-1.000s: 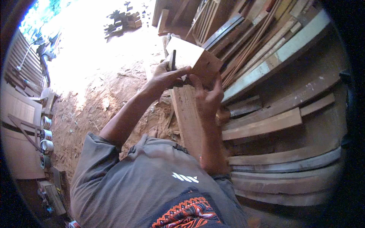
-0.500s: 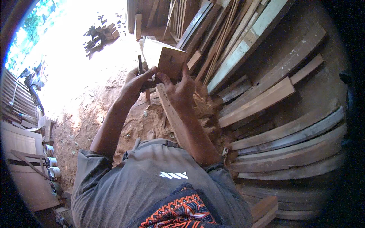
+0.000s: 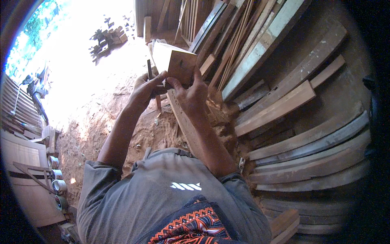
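Out in front of my body, both hands hold up a wooden block, its end face turned toward me and its top bright with sunlight. My right hand is closed on the block's near right end, thumb on the lower part of the end face. At the block's lower left corner, my left hand is closed, its thumb along the edge. A dark narrow strip sticks up beside my left hand; its kind I cannot make out. The fingers under the block are partly hidden.
Below the hands a long plank slants toward me over the sandy ground. Many boards lie or lean along the right. At left are a wooden panel and several round tins; timber offcuts are piled farther off.
The block and my hands keep nearly the same pose. The block's right edge has shifted very slightly left.
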`<state>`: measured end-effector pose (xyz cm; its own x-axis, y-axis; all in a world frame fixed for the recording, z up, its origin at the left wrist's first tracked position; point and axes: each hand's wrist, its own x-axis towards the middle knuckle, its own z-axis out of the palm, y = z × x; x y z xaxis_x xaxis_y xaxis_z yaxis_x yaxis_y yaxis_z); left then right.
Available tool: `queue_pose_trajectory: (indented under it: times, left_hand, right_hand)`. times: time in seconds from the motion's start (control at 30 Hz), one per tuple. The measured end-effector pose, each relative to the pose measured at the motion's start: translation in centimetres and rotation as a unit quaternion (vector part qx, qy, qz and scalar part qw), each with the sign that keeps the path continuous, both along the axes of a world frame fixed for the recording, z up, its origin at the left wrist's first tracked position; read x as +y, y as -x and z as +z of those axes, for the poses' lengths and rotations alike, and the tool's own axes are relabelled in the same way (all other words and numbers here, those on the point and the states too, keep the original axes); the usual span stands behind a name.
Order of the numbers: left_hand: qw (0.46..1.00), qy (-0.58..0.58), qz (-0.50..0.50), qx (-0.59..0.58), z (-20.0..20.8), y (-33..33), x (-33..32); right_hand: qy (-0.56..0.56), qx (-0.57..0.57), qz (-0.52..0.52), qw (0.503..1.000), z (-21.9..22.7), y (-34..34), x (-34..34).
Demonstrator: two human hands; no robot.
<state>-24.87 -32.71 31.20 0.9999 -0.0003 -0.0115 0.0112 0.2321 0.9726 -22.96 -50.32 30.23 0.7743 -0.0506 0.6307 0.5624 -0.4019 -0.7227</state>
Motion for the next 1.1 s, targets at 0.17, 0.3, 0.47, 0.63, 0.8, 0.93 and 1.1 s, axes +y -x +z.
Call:
queue_pose_trajectory:
  times: [0.17,0.3,0.47,0.63,0.8,0.93,1.1]
  left_hand:
    - [1.0,0.013,-0.007,-0.003,-0.4,-0.1,0.1]
    - [1.0,0.023,-0.002,0.015,-0.8,-0.5,0.0]
    - [0.999,0.046,-0.004,0.0,-1.2,-0.5,-0.2]
    - [0.999,0.033,0.0,0.003,-1.0,-0.4,-0.2]
    - [1.0,0.021,-0.003,0.008,-1.3,-0.4,0.0]
    - [0.998,0.06,-0.027,-0.001,-3.5,0.8,-0.8]
    - [0.986,-0.043,-0.108,0.122,-9.0,5.2,-1.4]
  right_hand:
    - [-0.03,0.003,0.023,0.999,0.0,-0.3,0.1]
    - [-0.023,-0.002,0.039,0.999,0.7,-0.2,-0.3]
    - [-0.005,0.004,0.041,0.999,1.5,0.2,-0.5]
    - [-0.01,0.025,0.05,0.998,2.0,0.5,-0.5]
    - [-0.027,0.042,0.059,0.997,2.1,0.7,-0.2]
    - [0.036,-0.037,-0.027,0.998,0.7,1.1,0.3]
    - [0.079,0.024,-0.045,0.996,-4.9,5.0,-2.0]
